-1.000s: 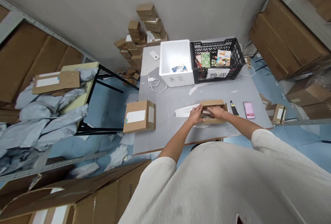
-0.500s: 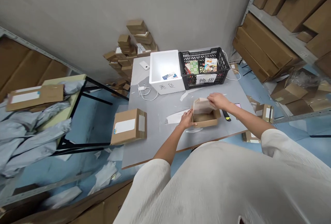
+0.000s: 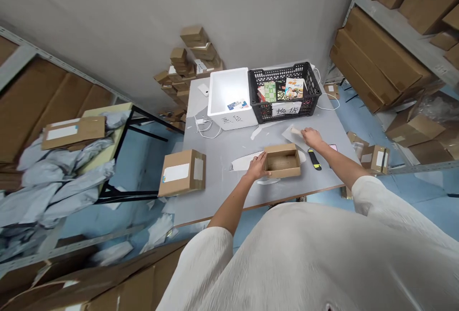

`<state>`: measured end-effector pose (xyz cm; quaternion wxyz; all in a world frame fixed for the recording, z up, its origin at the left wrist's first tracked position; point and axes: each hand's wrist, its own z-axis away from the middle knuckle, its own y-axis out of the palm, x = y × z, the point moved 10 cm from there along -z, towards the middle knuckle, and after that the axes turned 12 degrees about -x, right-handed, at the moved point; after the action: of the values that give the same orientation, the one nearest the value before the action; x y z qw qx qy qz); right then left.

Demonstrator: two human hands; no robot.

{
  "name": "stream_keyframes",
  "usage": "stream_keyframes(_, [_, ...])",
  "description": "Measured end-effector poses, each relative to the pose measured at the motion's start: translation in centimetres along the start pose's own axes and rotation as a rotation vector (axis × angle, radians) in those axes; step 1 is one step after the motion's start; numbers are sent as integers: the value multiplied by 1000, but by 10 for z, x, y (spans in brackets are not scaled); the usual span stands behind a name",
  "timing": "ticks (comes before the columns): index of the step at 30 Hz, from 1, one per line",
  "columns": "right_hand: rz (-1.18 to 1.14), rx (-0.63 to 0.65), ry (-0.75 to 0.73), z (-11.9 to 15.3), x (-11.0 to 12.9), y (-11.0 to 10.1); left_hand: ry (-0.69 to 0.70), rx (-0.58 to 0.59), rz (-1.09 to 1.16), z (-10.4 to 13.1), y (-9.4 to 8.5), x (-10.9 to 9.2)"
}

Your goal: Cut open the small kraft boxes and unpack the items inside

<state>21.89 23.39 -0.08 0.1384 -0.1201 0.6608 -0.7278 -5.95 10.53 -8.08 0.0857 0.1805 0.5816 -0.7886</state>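
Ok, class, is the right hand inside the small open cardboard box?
No, the right hand is outside the small open box, with a pale packet at its fingertips.

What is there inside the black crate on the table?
The black crate holds a green-and-white item, a colourful printed booklet, a red item and a black patterned one. Whatever lies beneath them is covered.

You're standing at a grey tabletop [image 3: 218,191]. Back edge: white foam box [image 3: 233,122] is sitting beside black crate [image 3: 262,111]; white device [image 3: 203,90] and charger [image 3: 201,121] with cable [image 3: 212,135] are lying left of them. Taped carton [image 3: 181,174] is resting at your left edge. Nearer you, open carton [image 3: 285,173] is sitting over white sheet [image 3: 245,161]; black-yellow cutter [image 3: 314,160] is lying right of it, then phone [image 3: 333,148], partly hidden.
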Motion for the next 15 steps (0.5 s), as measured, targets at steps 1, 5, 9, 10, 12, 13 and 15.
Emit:
stream_keyframes(1, [8, 6, 6, 0, -2, 11, -3, 5, -2, 1, 0, 0])
stream_keyframes(5, [15, 74, 35, 4, -8, 58, -11, 22, -8, 4, 0, 1])
stream_keyframes(9, [-74, 205, 61, 16, -6, 99, -15, 20, -14, 3, 2, 4])
stream_keyframes(10, [-109, 234, 74, 20, -6, 106, -14, 18, -9, 3, 3, 5])
stream_keyframes(12, [-198, 245, 118, 26, -6, 113, -16, 15, 2, 1, 5, 7])
stream_keyframes(13, [-259, 219, 154, 28, -7, 112, -16, 12, 5, 1, 6, 8])
stream_keyframes(15, [-413, 107, 245, 32, -11, 104, -11, 5, 3, -1, 7, 9])
